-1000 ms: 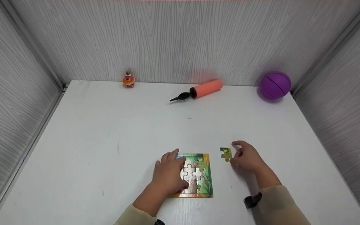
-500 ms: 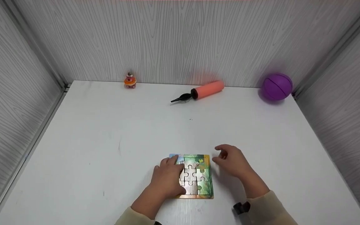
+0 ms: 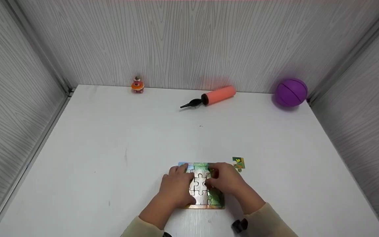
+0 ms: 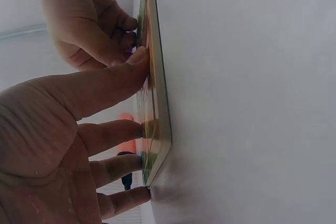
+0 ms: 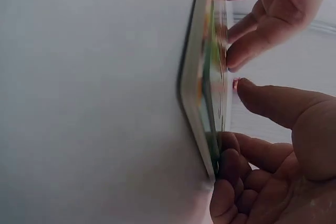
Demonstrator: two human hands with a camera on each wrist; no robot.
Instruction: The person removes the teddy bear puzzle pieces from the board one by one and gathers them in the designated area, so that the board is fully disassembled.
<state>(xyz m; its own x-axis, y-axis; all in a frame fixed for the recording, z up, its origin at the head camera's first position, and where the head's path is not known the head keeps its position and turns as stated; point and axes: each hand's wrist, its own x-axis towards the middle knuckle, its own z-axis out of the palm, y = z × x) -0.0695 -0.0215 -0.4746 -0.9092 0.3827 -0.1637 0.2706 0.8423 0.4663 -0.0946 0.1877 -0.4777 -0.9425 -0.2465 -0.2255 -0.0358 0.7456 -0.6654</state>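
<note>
A small jigsaw puzzle in a thin board lies on the white table, its pieces shiny and the border green and orange. My left hand rests over its left side, thumb and fingertips spread on the surface. Above the right part is my right hand, with bent fingers at the board's edge and the thumb apart from them in the right wrist view; nothing shows between them. It hides the upper right of the puzzle. Just beyond it, a loose puzzle piece with a green, yellow and orange print lies on the table.
Along the back wall stand a small figurine with an orange ring, a coral hand pump with a black nozzle, and a purple ball near the right corner. Grey wood-grain walls enclose the table's back and sides.
My right hand has moved left from beside the loose piece to over the puzzle's right side. The loose piece stays on the table. The left hand has barely moved.
</note>
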